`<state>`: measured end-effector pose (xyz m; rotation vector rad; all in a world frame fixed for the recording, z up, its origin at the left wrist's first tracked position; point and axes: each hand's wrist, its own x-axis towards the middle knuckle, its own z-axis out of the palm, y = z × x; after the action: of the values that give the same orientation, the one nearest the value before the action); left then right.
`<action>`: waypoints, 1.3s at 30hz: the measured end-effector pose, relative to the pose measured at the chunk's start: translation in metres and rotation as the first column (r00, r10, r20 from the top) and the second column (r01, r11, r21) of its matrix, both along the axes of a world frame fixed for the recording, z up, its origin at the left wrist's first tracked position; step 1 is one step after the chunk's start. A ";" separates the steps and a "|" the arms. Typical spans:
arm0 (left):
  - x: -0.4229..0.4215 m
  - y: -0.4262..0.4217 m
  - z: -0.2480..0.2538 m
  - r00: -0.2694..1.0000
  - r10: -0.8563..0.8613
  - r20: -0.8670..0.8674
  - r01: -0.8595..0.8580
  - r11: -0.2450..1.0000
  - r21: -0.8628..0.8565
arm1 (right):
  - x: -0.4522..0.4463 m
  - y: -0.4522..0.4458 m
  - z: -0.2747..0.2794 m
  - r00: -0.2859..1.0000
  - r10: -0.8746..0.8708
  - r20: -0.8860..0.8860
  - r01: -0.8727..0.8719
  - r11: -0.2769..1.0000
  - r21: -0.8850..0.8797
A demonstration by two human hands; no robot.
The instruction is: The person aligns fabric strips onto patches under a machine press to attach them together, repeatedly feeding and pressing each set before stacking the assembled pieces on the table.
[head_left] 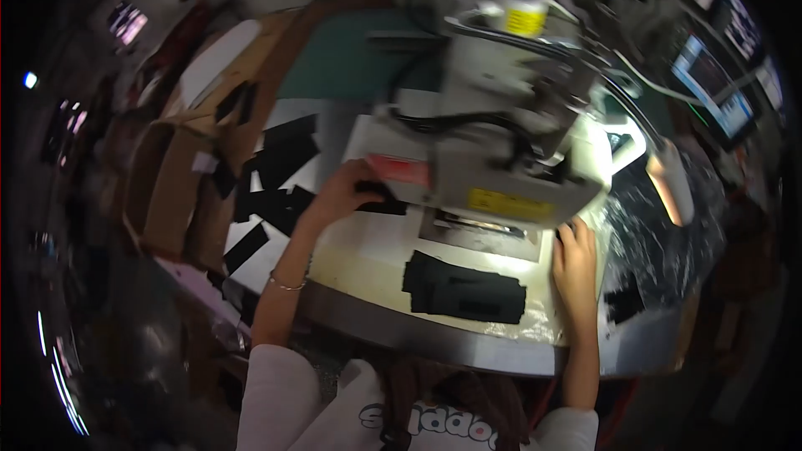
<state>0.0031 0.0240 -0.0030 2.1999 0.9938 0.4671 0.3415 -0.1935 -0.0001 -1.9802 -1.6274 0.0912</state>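
Note:
My left hand [338,192] is closed on a black fabric piece [383,203], left of the sewing machine head [501,167]. A red label or panel [399,169] shows just beyond its fingers. On the right of the machine head, my right hand [575,259] lies on the pale work plate [359,263] with its fingers stretched forward. A small dark patch by its fingertips is too unclear to name. Between the hands, nearer to me, lies a stack of black fabric pieces [464,288]. The needle area under the head is partly hidden.
Loose black fabric pieces [284,154] are scattered at the left beside an open cardboard box [167,188]. Black plastic sheeting [647,230] lies at the right, under a bright lamp. A thread cone [518,4] tops the machine, and a lit screen [714,88] stands at the far right.

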 end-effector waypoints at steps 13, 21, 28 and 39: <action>0.009 -0.019 0.036 0.996 0.049 0.074 -0.046 0.998 -0.039 | 0.006 0.008 -0.012 0.985 0.057 0.165 -0.067 0.996 0.051; 0.017 -0.031 0.024 0.986 0.150 0.077 -0.159 0.979 0.124 | 0.009 0.006 -0.003 0.992 -0.103 -0.077 0.121 0.950 0.289; 0.016 -0.033 0.012 0.978 0.129 0.163 -0.154 0.976 0.156 | 0.016 0.013 -0.005 0.909 -0.032 -0.415 0.060 0.997 0.053; 0.019 -0.034 0.005 0.982 0.074 0.176 -0.104 0.980 0.169 | 0.013 0.047 -0.015 0.992 0.018 -0.122 -0.011 0.998 0.058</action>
<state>0.0219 -0.0096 0.0019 2.2331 0.9954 0.7977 0.3540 -0.1469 -0.0152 -1.8826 -1.5488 0.1671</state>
